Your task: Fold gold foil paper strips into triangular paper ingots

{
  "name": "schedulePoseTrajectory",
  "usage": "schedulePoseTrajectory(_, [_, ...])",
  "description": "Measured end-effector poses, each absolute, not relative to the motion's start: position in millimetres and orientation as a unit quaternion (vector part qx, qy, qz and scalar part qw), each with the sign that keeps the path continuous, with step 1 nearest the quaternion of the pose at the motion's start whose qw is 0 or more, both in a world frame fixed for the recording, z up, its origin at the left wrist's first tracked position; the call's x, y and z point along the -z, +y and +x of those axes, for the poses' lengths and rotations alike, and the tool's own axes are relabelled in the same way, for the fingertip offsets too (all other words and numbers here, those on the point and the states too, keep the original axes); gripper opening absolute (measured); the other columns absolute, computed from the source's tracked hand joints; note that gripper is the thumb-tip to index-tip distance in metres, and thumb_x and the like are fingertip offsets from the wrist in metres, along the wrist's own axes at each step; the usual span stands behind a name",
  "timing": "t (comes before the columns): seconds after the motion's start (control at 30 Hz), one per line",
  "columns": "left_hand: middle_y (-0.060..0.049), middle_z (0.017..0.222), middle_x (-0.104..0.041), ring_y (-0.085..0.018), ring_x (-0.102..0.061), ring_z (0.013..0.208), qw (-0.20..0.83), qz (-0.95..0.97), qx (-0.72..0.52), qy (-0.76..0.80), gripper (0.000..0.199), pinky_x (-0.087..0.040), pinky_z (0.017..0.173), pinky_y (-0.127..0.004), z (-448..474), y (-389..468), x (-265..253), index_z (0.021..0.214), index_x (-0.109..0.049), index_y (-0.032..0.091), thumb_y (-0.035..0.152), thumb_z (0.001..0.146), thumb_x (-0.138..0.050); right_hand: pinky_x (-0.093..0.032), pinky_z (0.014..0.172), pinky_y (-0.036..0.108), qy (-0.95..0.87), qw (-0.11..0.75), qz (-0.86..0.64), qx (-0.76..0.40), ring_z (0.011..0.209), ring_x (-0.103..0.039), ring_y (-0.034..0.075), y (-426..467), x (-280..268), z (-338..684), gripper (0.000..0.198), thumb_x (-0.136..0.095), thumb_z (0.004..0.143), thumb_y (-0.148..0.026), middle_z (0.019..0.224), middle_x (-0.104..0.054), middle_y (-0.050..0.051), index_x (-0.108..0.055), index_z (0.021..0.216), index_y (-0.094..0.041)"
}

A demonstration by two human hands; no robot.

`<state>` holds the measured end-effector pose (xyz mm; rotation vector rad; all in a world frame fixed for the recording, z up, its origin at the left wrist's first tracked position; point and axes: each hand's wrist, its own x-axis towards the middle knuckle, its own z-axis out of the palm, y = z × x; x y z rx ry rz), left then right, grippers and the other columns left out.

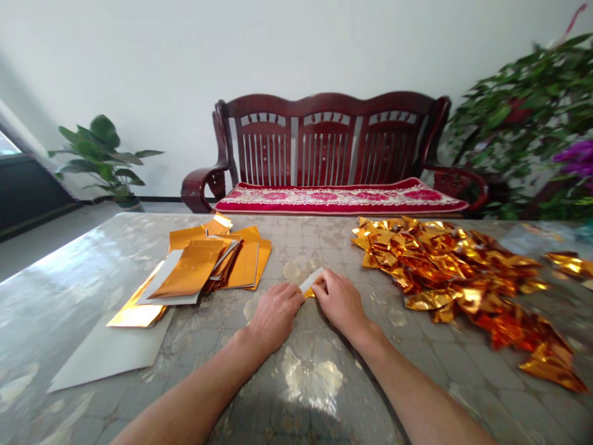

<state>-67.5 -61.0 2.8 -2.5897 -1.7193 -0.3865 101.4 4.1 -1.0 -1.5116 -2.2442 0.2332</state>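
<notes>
Head view: surface, room?
Glossy patterned table (306, 383); gold sheets (188, 267) left, wooden bench (327, 108) behind, folded gold pieces (447, 262) right.
Containers?
Pot (128, 203), far left, leafy plant (104, 132) in it.
Fingers?
Left hand (275, 314), right hand (341, 303): both pinching a white-and-gold paper strip (309, 282) between them, mid-table.

Gold and whitish on the paper strip (309, 284) at six o'clock. Glossy orange-gold across the foil pile (445, 262) between three and four — gold and pale grey among the paper sheets (188, 266) at eight. Grey with tile-like lines and pale flowers on the worktop (319, 241). Dark red-brown on the settee (327, 133) towards twelve — crimson with cream florals on its cushion (343, 196).
</notes>
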Motion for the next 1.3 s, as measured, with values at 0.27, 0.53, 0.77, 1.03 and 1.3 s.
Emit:
schedulePoseTrajectory(0.27, [-0.004,0.094,-0.066,-0.022,-0.058,0.093,0.046,-0.829,0.1,-0.548,0.016,-0.047,0.08,-0.035,-66,-60,-6,0.095,-0.066,0.021,0.014,0.095,-0.051,-0.035,0.071,0.026,-0.803,0.221,-0.541,-0.114,0.084,-0.059,0.016,6,0,101,0.008,-0.059,0.086,-0.021,0.093,-0.066,0.003,-0.06,0.094,-0.022])
schedulePoseTrajectory(0.53, [-0.006,0.101,-0.066,-0.023,-0.058,0.097,0.037,-0.833,0.114,-0.541,0.016,-0.048,0.086,-0.037,-55,-59,0,0.099,-0.063,0.018,0.013,0.095,-0.048,-0.037,0.071,0.027,-0.801,0.209,-0.546,-0.132,0.083,-0.061,0.018,8,-1,103,0.014,-0.058,0.087,-0.024,0.091,-0.068,0.004,-0.058,0.1,-0.02])
schedulePoseTrajectory(0.77, [-0.005,0.104,-0.065,-0.022,-0.059,0.099,0.009,-0.831,0.133,-0.54,0.021,-0.049,0.091,-0.036,-37,-53,3,0.111,-0.06,0.019,0.016,0.098,-0.043,-0.041,0.077,0.029,-0.791,0.223,-0.545,-0.168,0.091,-0.064,0.02,14,0,109,0.022,-0.048,0.087,-0.016,0.095,-0.071,0.005,-0.06,0.104,-0.02])
schedulePoseTrajectory(1.03, [-0.006,0.105,-0.065,-0.023,-0.056,0.104,0.014,-0.847,0.124,-0.517,0.02,-0.049,0.093,-0.037,-42,-51,-4,0.111,-0.062,0.02,0.019,0.097,-0.047,-0.046,0.076,0.03,-0.742,0.355,-0.519,-0.232,0.082,-0.064,0.019,44,13,142,0.019,-0.05,0.083,-0.024,0.085,-0.071,0.003,-0.068,0.087,-0.02])
schedulePoseTrajectory(1.3, [-0.004,0.098,-0.068,-0.02,-0.057,0.097,-0.021,-0.861,0.161,-0.482,0.025,-0.047,0.091,-0.032,-64,-47,-1,0.103,-0.068,0.02,0.017,0.099,-0.044,-0.044,0.083,0.03,-0.84,0.271,-0.436,-0.175,0.093,-0.062,0.019,37,5,146,0.015,-0.062,0.087,-0.024,0.091,-0.071,0.003,-0.077,0.088,-0.025])
